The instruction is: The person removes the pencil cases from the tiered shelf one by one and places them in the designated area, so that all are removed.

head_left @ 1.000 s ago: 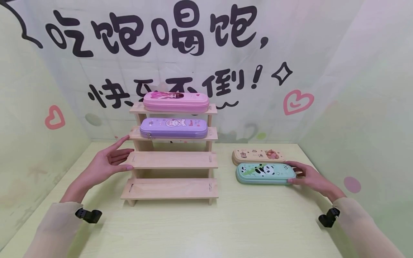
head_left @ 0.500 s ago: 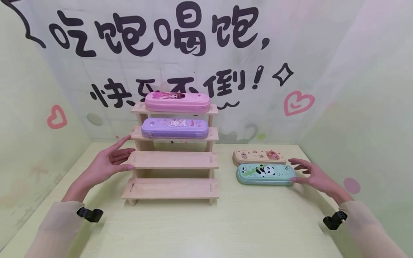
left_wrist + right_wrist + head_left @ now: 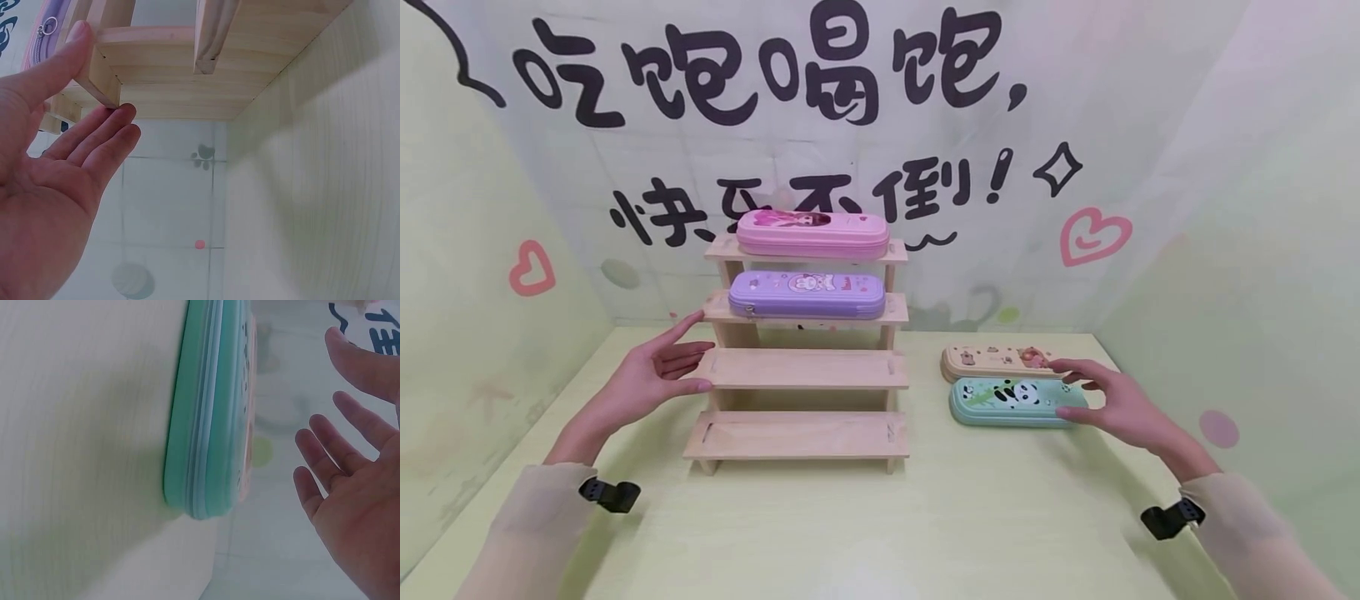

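Note:
My left hand [image 3: 696, 354] is open, palm toward the left end of a four-step wooden rack [image 3: 805, 371]. In the left wrist view the left hand [image 3: 103, 78] has its thumb and fingertips touching the end of a plank of the rack [image 3: 187, 81]. A pink pencil case [image 3: 812, 232] lies on the top step and a purple one [image 3: 807, 294] on the second. My right hand [image 3: 1071, 390] is open with spread fingers over the right end of a teal panda pencil case [image 3: 1011, 402]. In the right wrist view the right hand [image 3: 322, 394] stays apart from the teal case [image 3: 206, 425].
A beige pencil case [image 3: 992, 360] lies just behind the teal one on the pale green table [image 3: 880, 525]. The rack's two lower steps hold nothing. A printed backdrop [image 3: 1075, 125] closes the back, and pale green walls close both sides.
My right hand let go of the teal case's right end, drew back open, then came left over that end. The left hand and the cases stayed put.

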### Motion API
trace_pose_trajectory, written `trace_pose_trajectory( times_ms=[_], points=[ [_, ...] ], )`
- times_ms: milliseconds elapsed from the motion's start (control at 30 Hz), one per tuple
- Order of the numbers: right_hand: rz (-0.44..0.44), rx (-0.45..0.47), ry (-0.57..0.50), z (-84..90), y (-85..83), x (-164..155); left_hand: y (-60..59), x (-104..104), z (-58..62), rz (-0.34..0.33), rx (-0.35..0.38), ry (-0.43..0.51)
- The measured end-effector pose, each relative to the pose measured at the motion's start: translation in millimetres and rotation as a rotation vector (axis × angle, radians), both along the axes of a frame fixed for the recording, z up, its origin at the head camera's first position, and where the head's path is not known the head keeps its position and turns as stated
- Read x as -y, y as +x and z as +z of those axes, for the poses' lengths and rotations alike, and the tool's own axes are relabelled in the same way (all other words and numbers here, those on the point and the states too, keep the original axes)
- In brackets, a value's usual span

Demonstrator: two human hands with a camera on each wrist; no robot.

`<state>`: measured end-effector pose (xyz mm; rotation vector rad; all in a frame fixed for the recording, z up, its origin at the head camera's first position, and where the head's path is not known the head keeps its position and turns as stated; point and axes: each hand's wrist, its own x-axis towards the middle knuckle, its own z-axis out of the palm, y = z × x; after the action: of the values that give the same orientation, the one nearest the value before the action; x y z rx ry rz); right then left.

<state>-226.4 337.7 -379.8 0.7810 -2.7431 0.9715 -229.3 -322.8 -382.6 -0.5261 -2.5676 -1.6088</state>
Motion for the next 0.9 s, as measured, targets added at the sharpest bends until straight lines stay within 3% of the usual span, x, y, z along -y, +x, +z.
trace_pose_trajectory(
  times_ms=[300,433,633,900],
  points=[
    [0.091,0.009,-0.058,4.4,-6.1,39,13.9,-12,11.9,-0.005,-0.009,-0.001],
    [0.124,0.016,-0.057,10.7,-7.6,59,11.1,-8,6.8,0.005,-0.016,-0.009],
    [0.147,0.048,-0.095,33.6,-1.5,98,8.9,-5,4.0,0.004,-0.016,-0.003],
    [0.123,0.065,-0.075,23.9,-28.3,125,15.4,-13,14.7,0.0,-0.009,-0.003]
  ],
)
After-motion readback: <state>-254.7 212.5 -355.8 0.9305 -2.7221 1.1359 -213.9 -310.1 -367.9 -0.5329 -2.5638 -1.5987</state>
